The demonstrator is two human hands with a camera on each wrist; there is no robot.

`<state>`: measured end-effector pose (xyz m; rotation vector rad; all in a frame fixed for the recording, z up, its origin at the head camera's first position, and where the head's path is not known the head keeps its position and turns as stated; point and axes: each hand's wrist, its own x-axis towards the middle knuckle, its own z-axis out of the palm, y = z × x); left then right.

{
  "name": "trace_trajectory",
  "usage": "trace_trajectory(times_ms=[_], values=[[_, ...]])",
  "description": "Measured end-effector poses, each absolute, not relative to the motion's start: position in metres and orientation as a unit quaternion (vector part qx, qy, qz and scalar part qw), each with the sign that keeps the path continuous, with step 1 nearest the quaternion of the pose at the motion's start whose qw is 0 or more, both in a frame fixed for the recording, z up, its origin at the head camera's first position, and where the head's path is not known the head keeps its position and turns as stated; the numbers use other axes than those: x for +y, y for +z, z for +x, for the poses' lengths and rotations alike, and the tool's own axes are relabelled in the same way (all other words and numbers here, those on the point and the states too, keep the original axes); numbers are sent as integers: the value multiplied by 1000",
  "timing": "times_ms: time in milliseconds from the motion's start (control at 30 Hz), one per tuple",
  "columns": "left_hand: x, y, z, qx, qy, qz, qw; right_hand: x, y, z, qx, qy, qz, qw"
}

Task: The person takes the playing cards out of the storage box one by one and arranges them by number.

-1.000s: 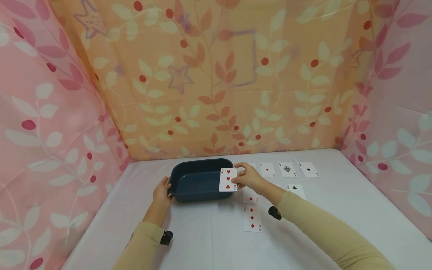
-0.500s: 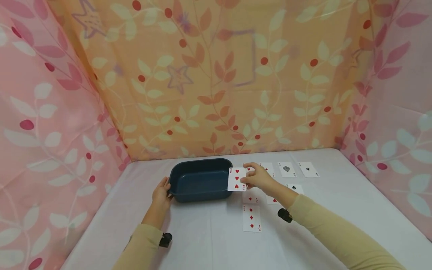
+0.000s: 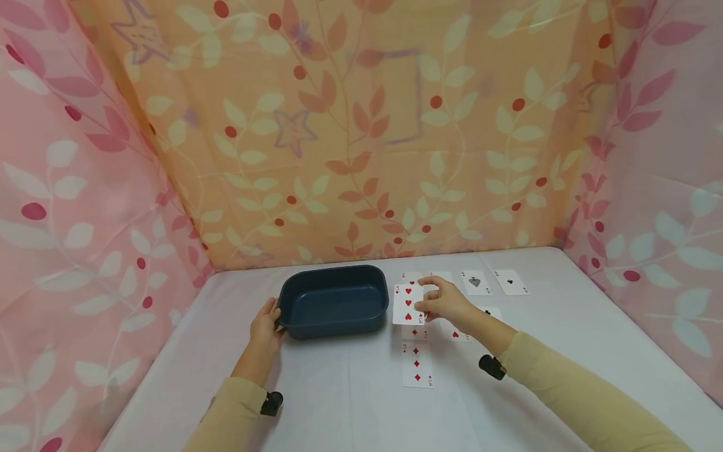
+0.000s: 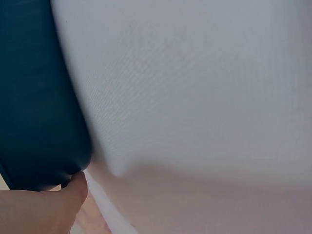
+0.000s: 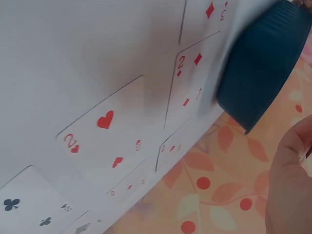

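In the head view, my left hand grips the left end of a dark blue rectangular tray. The left wrist view shows that hand's thumb against the tray's corner. Just beyond the tray's right end, my right hand pinches a three of hearts playing card, face up, by its right edge. It hangs above the two of diamonds and partly hides it. At the right wrist view's edge, only part of my right hand shows, and the held card is hidden.
A three of diamonds lies nearest on the white tablecloth. Right of the column are a two of hearts and a two of clubs. Farther back lie an ace of spades and ace of clubs. Patterned cloth walls surround the table.
My right hand has carried the three of hearts to the right, from over the tray's right end to above the card column. The left hand still holds the tray in place.
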<state>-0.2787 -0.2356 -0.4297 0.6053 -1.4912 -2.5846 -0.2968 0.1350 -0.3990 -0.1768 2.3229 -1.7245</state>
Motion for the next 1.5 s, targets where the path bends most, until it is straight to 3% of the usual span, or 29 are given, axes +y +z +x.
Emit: trace_trajectory(times_ms=[1500], values=[[-242, -427, -270, -517, -835, 184, 24, 203, -424, -255, 780, -606, -40, 150]])
